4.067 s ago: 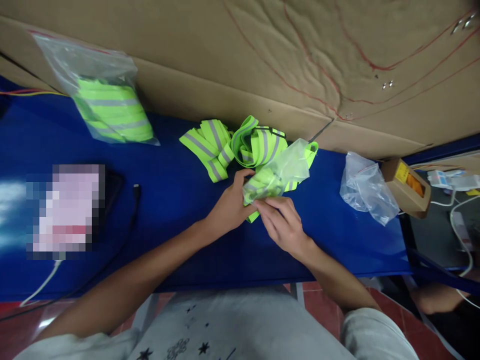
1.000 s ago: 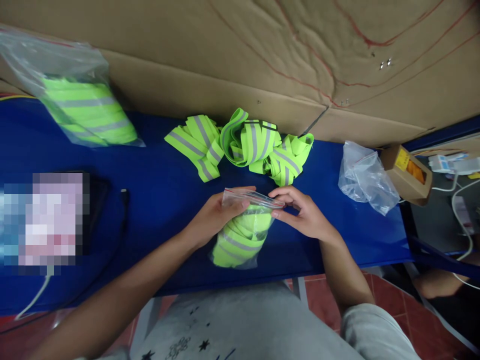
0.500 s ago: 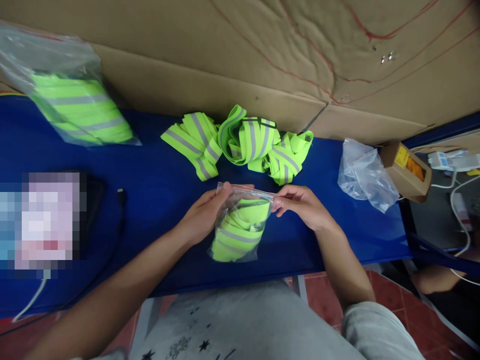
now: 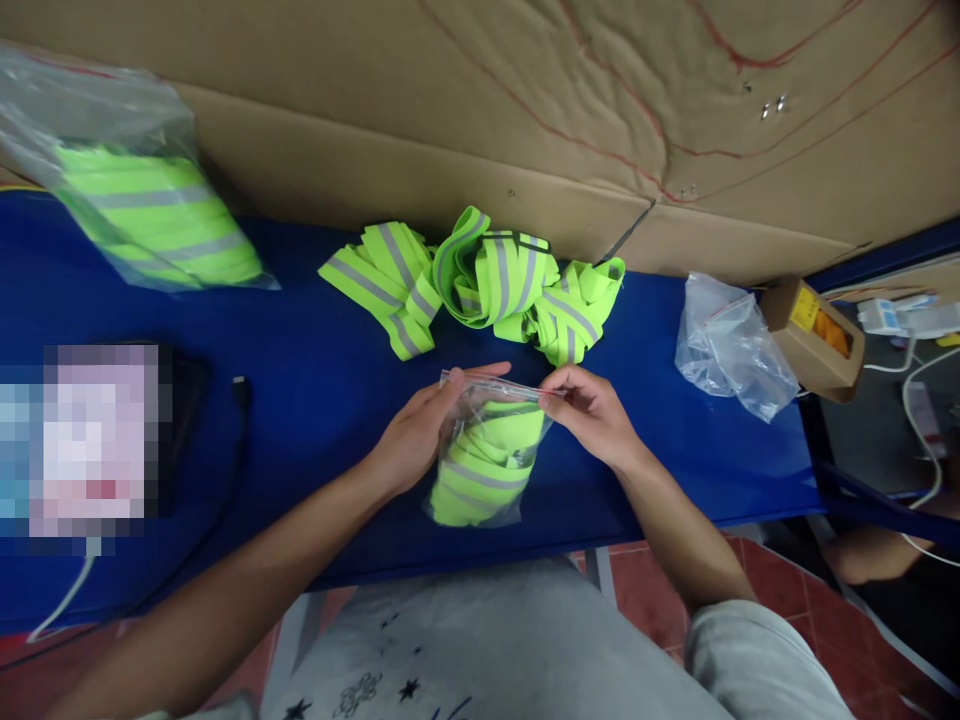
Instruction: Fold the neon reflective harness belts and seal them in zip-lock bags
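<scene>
A clear zip bag (image 4: 469, 400) with a neon-yellow reflective strap (image 4: 487, 465) folded inside lies near the front of the blue table. My left hand (image 4: 420, 430) grips the bag's top left corner, thumb in front and fingers behind the plastic. At the top right corner, my right hand (image 4: 589, 410) pinches the zip strip between thumb and fingers. Just beyond my hands sit loose neon straps with grey stripes: a folded one (image 4: 394, 285) on the left, a coiled one (image 4: 502, 275) in the middle and a crumpled one (image 4: 577, 310) on the right.
A larger bag of neon straps (image 4: 161, 215) leans at the back left. A pixelated object (image 4: 90, 440) and a dark cable (image 4: 240, 400) lie on the left. On the right are empty plastic bags (image 4: 731, 345) and a cardboard box (image 4: 814, 335). Brown cardboard (image 4: 375, 120) stands behind the table (image 4: 300, 340).
The bag has shifted slightly to the right. My right hand has moved a little left along its zip edge, and my left fingers stretch out further behind it.
</scene>
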Demonstrator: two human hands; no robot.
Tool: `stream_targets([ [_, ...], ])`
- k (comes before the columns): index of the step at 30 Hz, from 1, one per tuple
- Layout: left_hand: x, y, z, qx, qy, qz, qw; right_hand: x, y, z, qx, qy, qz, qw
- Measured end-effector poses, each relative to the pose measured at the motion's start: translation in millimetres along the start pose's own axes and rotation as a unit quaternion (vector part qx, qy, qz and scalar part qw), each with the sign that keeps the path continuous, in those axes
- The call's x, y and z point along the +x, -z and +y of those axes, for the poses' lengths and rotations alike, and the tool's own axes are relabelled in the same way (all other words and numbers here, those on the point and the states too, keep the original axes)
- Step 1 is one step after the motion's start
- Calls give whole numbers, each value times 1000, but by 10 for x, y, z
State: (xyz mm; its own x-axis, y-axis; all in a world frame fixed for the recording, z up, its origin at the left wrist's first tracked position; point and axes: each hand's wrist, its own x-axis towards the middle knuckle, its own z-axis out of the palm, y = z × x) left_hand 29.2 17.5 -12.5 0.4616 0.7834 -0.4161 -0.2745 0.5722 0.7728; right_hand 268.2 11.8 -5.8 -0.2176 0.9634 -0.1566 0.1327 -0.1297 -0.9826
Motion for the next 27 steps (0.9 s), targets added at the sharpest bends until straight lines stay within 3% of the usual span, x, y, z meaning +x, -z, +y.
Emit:
stream_targets([
  [15, -1, 2, -101, 29, 3, -49, 998, -26, -57, -7, -63, 17, -8, 998],
  [22, -7, -12, -53, 154, -33, -82, 984, -36, -60, -82, -95, 40, -35, 994],
  [27, -1, -41, -64, 154, -39, -106, 982, -45, -62, -92, -96, 49, -51, 993],
])
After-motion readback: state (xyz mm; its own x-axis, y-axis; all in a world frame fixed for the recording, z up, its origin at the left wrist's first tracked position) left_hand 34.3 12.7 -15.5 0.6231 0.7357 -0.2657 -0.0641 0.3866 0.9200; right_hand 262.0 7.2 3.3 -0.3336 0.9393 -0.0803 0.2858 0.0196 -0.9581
